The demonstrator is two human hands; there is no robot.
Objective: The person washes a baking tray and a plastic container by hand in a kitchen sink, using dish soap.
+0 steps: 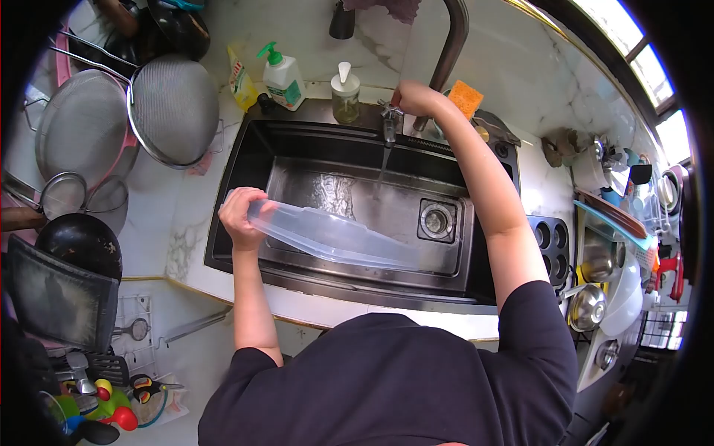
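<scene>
Lid: a clear plastic lid (335, 236) is held over the sink (245, 160), slanting down toward the drain (436, 221).
Left hand: the left hand (239, 215) is closed around the lid's left end, fingers curled over its edge.
Right hand: the right hand (411, 97) is well apart from the lid, closed over the tap handle (390, 113).
Water: a thin stream (384, 163) falls just beyond the lid.
Edges: the sink's front rim lies just below the lid; bare basin floor shows behind it.
Around: soap bottles (282, 78) and a sponge (465, 97) line the back ledge; strainers (172, 110) lie on the left.

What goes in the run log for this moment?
left hand holds plastic lid over sink | right hand on tap handle | water running
</scene>
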